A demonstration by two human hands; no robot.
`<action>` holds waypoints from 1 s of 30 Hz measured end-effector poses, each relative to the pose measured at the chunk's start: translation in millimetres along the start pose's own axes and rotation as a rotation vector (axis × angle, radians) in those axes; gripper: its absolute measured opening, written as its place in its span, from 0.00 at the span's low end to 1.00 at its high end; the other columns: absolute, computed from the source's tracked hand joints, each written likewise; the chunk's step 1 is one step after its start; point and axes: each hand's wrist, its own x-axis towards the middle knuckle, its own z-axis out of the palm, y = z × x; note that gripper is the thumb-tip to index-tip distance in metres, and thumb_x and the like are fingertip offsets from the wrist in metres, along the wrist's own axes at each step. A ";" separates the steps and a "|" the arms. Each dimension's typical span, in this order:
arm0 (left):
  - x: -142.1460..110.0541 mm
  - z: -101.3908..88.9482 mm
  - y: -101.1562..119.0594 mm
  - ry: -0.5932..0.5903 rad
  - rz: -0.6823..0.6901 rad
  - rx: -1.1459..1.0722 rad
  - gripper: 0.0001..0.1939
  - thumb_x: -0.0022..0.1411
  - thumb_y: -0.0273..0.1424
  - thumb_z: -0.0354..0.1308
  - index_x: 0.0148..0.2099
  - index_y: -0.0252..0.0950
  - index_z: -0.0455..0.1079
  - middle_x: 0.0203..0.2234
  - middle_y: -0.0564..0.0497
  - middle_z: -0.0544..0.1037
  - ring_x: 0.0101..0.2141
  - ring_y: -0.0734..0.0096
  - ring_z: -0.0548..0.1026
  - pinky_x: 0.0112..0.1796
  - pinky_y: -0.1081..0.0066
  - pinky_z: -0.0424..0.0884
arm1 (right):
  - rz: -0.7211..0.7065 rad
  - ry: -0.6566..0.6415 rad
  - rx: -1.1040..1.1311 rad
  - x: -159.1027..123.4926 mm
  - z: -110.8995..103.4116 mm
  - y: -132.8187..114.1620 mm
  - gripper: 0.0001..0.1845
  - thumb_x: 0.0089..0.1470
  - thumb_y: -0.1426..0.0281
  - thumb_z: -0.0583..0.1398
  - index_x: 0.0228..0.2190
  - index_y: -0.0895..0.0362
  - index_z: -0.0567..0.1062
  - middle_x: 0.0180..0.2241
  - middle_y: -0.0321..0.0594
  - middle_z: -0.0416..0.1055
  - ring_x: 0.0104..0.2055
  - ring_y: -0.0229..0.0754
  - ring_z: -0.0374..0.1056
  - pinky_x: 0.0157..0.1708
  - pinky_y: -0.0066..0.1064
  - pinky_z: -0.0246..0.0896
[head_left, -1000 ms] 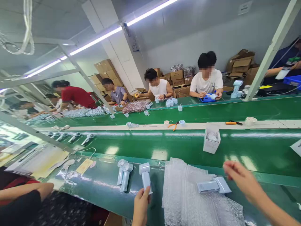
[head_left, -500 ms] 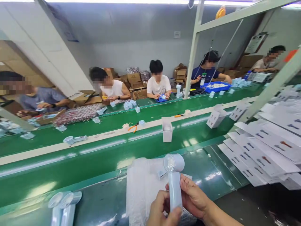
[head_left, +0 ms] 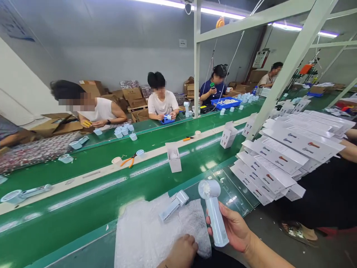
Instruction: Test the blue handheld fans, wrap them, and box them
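My right hand (head_left: 235, 227) is closed around the handle of a pale blue handheld fan (head_left: 212, 208), which stands upright with its round head on top. My left hand (head_left: 180, 253) rests at the bottom edge on a stack of clear bubble-wrap bags (head_left: 147, 236), fingers curled on the top bag. A second pale blue fan (head_left: 174, 205) lies on the bags just left of the held fan.
Flat white fan boxes (head_left: 281, 160) are stacked at my right. Open white boxes (head_left: 174, 157) (head_left: 228, 134) ride the green conveyor (head_left: 83, 208). Orange pliers (head_left: 128, 160) lie on the white strip. Several people work across the belt; another person's arm (head_left: 348, 149) shows at right.
My view has swung right. My left hand let go of the fan handle and dropped onto the bubble-wrap bags; the right hand alone now holds the fan.
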 end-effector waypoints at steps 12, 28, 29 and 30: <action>32.7 -108.5 4.3 0.563 -0.429 -0.766 0.10 0.59 0.37 0.48 0.33 0.38 0.66 0.22 0.53 0.72 0.24 0.68 0.70 0.27 0.70 0.64 | 0.077 0.152 0.170 5.3 -11.7 -39.8 0.18 0.40 0.66 0.71 0.34 0.60 0.74 0.30 0.41 0.75 0.35 0.37 0.71 0.37 0.28 0.65; 21.3 -134.2 50.5 0.650 -0.345 -0.773 0.12 0.59 0.36 0.50 0.33 0.38 0.73 0.23 0.52 0.75 0.26 0.68 0.69 0.29 0.72 0.62 | 0.203 -0.224 -0.185 16.2 -1.4 -38.0 0.27 0.42 0.66 0.68 0.45 0.58 0.69 0.34 0.45 0.75 0.30 0.42 0.74 0.21 0.25 0.67; 20.2 -133.0 50.4 0.602 -0.324 -0.852 0.12 0.59 0.36 0.50 0.32 0.37 0.73 0.23 0.52 0.75 0.27 0.68 0.69 0.29 0.72 0.62 | 0.236 -0.244 -0.190 19.4 -4.9 -37.1 0.30 0.40 0.67 0.68 0.46 0.57 0.68 0.34 0.45 0.75 0.29 0.42 0.74 0.21 0.25 0.67; 18.9 -132.0 49.2 0.567 -0.314 -0.949 0.13 0.58 0.37 0.51 0.32 0.37 0.73 0.23 0.52 0.75 0.27 0.68 0.69 0.29 0.72 0.62 | 0.267 -0.256 -0.203 22.4 -8.1 -36.5 0.31 0.40 0.67 0.68 0.47 0.57 0.68 0.33 0.44 0.75 0.28 0.42 0.74 0.20 0.24 0.67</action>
